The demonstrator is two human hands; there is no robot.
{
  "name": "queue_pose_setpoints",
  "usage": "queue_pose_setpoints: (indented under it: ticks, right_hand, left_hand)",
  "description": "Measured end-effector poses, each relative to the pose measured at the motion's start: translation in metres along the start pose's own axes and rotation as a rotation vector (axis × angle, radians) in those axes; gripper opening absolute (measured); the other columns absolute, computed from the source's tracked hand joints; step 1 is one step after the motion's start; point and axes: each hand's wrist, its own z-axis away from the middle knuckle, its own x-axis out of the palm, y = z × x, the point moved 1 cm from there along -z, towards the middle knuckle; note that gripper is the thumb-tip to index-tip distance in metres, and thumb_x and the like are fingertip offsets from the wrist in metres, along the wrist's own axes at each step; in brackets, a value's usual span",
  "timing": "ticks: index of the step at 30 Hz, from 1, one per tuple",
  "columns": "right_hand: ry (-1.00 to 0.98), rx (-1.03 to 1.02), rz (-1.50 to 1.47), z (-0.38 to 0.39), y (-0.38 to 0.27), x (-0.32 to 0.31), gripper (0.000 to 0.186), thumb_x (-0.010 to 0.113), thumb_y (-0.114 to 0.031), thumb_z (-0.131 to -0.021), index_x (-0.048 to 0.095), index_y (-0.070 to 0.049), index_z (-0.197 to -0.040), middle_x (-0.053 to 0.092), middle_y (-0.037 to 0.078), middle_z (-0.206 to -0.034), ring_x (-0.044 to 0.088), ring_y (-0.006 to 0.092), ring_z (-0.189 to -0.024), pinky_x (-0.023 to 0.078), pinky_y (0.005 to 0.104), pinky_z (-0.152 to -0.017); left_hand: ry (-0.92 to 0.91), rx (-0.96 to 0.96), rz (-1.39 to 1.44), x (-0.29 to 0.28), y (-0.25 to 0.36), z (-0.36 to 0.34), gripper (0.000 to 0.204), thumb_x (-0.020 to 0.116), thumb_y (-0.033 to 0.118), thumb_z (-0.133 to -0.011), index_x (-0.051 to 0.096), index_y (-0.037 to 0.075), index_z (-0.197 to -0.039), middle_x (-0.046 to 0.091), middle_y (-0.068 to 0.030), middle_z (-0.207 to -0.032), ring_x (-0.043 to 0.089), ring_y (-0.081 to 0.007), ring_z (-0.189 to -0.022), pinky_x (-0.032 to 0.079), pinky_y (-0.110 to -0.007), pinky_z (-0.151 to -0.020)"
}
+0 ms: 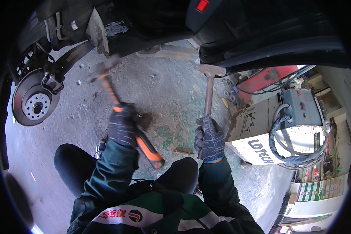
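My left hand [123, 125], in a dark grey glove, is closed round the orange and black handle of a hammer [113, 93]. That hammer's head is raised toward the car's dark lower body and smeared by motion. In my right hand [210, 140], also gloved, is a T-shaped metal hammer [209, 91] with a worn, brownish shaft. It stands nearly upright, its flat head close against the lower edge of the black car body [277, 54]; I cannot tell whether they touch. The two hammers are apart.
A bare brake disc [37, 97] with its caliper hangs at the left. On the right stands a white and grey wheeled machine [257, 132] with coiled cables, before cluttered shelves. A red metal piece [265, 80] lies behind it. A small rod [184, 152] lies on the rough concrete floor [163, 82].
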Motion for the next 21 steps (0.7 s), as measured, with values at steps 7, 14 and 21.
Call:
queue_pose_setpoints:
  ticks: [7, 14, 21]
  right_hand:
    - [-0.073, -0.07, -0.021, -0.003, 0.003, -0.003, 0.033, 0.056, -0.039, -0.103, 0.064, -0.007, -0.103, 0.048, -0.002, -0.058, 0.043, 0.0092, -0.039, 0.034, 0.0275, -0.036]
    - [-0.024, -0.029, -0.098, 0.0, -0.005, -0.004, 0.032, 0.056, -0.036, -0.103, 0.064, -0.005, -0.102, 0.05, -0.001, -0.058, 0.044, 0.0088, -0.04, 0.033, 0.0259, -0.036]
    - [-0.09, -0.037, -0.009, 0.014, -0.015, 0.0, 0.03, 0.057, -0.034, -0.103, 0.064, -0.004, -0.102, 0.051, -0.001, -0.059, 0.044, 0.0079, -0.041, 0.033, 0.0253, -0.037]
  left_hand:
    - [-0.218, -0.139, -0.356, 0.074, -0.029, 0.033, 0.015, 0.059, 0.016, -0.093, 0.058, 0.008, -0.081, 0.053, -0.0024, -0.061, 0.056, -0.0186, -0.051, 0.048, -0.036, -0.048]
    - [-0.304, -0.21, -0.297, 0.052, -0.046, 0.027, 0.012, 0.066, 0.008, -0.089, 0.058, -0.001, -0.09, 0.056, -0.0071, -0.061, 0.055, -0.0192, -0.044, 0.048, -0.033, -0.04]
    - [-0.29, -0.15, -0.279, 0.063, -0.024, 0.038, 0.013, 0.063, 0.009, -0.086, 0.054, 0.002, -0.092, 0.055, -0.0092, -0.064, 0.057, -0.0234, -0.046, 0.05, -0.036, -0.041]
